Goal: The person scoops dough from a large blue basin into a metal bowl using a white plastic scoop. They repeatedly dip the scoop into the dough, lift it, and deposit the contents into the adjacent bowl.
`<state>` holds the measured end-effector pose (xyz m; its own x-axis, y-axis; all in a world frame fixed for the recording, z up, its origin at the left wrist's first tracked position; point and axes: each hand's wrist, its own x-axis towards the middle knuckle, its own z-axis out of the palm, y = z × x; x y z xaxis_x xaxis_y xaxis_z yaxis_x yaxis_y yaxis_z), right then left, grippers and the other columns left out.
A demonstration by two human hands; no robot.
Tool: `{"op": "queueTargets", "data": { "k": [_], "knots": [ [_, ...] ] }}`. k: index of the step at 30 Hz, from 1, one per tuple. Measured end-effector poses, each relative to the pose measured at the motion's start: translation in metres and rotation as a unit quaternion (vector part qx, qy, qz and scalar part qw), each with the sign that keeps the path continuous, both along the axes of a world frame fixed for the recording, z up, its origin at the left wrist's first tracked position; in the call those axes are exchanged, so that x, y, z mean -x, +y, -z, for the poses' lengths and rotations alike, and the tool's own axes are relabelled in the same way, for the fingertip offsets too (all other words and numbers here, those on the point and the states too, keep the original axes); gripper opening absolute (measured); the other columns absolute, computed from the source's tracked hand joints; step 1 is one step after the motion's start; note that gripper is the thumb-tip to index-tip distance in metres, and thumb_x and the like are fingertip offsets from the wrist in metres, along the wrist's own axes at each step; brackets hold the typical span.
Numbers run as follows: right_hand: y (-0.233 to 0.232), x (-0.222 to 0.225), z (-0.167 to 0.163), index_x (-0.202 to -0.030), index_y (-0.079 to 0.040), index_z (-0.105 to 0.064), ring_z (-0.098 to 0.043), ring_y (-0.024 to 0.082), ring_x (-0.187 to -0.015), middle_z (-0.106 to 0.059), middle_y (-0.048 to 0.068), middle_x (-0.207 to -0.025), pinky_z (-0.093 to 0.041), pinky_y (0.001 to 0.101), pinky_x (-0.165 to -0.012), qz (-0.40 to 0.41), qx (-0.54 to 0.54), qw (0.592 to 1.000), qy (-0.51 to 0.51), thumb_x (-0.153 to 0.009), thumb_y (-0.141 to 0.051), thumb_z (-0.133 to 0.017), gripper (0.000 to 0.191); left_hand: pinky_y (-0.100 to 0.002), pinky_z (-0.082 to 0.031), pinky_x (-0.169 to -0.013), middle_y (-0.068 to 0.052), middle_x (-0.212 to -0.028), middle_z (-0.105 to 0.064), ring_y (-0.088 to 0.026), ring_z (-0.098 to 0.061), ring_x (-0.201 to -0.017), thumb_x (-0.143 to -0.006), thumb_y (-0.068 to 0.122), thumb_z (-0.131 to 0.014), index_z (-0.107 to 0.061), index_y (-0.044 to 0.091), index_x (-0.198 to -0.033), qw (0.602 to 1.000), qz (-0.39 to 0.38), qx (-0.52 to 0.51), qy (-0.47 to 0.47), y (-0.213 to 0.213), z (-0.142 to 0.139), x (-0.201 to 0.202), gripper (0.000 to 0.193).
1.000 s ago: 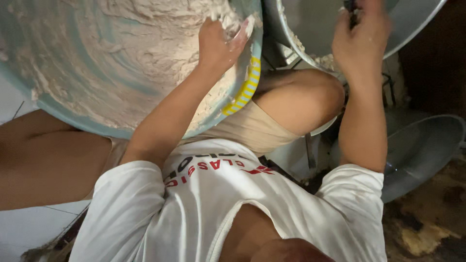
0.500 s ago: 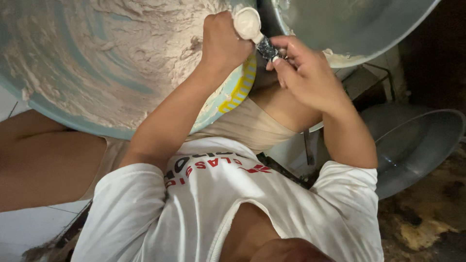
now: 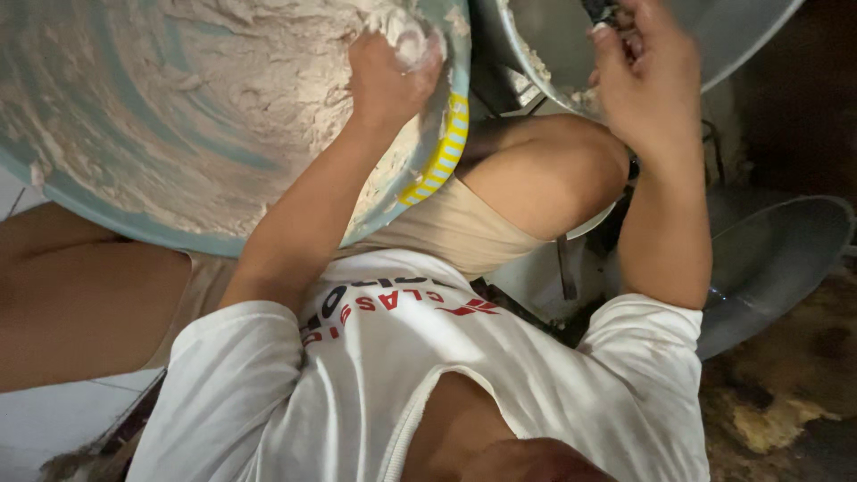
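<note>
L hand (image 3: 386, 71) clutching dough (image 3: 178, 98) in basin (image 3: 451, 134), R hand (image 3: 647, 80) pinching dark tool (image 3: 600, 11)

You sit low in rough food-prep spot, likely home or back-room kitchen. Big teal basin (image 3: 134, 214) smeared with pale dough rests across your lap. Metal bowl (image 3: 553, 45) with dough bits just beside it, another metal bowl (image 3: 768, 259) near stained, grimy floor (image 3: 786, 411). White tiled floor (image 3: 36, 419) on other side.
</note>
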<state>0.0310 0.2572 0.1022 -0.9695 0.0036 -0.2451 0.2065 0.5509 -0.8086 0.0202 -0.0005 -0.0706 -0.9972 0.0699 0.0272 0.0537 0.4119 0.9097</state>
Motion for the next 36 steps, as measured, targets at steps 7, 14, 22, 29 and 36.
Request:
{"op": "queueTargets", "data": {
  "k": [7,14,22,29,36],
  "knots": [
    [-0.042,-0.030,-0.018,-0.151,-0.004,-0.054,-0.066,0.016,-0.090,-0.067,0.015,-0.116,-0.053,0.0286,-0.074,-0.131,-0.049,0.990,-0.003,-0.109,-0.003,-0.060,0.043,-0.040,-0.060,-0.066,-0.018,-0.081,-0.072,-0.036,-0.072,-0.071,-0.085,0.009,-0.081,-0.070,0.005,-0.094,0.974,0.042,-0.023,0.222,0.012,-0.032,0.008,0.015],
    [-0.049,-0.018,-0.014,-0.149,-0.004,-0.053,-0.060,0.007,-0.077,-0.072,0.008,-0.107,-0.049,0.0230,-0.064,-0.102,0.135,0.971,-0.169,-0.108,-0.006,-0.055,0.040,-0.049,-0.055,-0.066,-0.024,-0.073,-0.068,-0.044,-0.068,-0.074,-0.068,0.018,-0.082,-0.066,0.000,-0.073,0.998,0.040,0.033,0.024,0.015,-0.016,0.006,0.025],
    [-0.016,-0.018,-0.010,-0.153,-0.004,-0.052,-0.058,0.005,-0.079,-0.069,0.005,-0.117,-0.047,0.0205,-0.065,0.002,0.093,0.989,-0.114,-0.109,-0.004,-0.062,0.045,-0.055,-0.049,-0.074,-0.021,-0.078,-0.068,-0.046,-0.062,-0.077,-0.090,0.024,-0.072,-0.074,0.002,-0.083,0.987,-0.007,0.160,0.006,-0.005,0.056,-0.013,0.023],
    [0.001,0.001,-0.002,-0.142,-0.002,-0.061,-0.062,0.011,-0.095,-0.069,0.009,-0.118,-0.052,0.0249,-0.083,-0.088,-0.051,0.993,0.054,-0.115,0.004,-0.068,0.029,-0.048,-0.053,-0.065,-0.015,-0.075,-0.071,-0.038,-0.067,-0.067,-0.088,0.020,-0.078,-0.074,0.004,-0.081,0.996,-0.014,0.020,0.080,-0.002,0.022,-0.006,0.018],
    [-0.038,-0.027,-0.020,-0.149,-0.004,-0.058,-0.060,0.008,-0.086,-0.063,0.008,-0.106,-0.051,0.0251,-0.070,-0.076,0.042,0.990,-0.113,-0.106,-0.004,-0.063,0.044,-0.042,-0.059,-0.066,-0.014,-0.082,-0.072,-0.036,-0.073,-0.071,-0.084,0.017,-0.083,-0.069,0.000,-0.094,0.981,0.026,-0.103,0.161,0.006,-0.044,0.003,0.024]
  ]
}}
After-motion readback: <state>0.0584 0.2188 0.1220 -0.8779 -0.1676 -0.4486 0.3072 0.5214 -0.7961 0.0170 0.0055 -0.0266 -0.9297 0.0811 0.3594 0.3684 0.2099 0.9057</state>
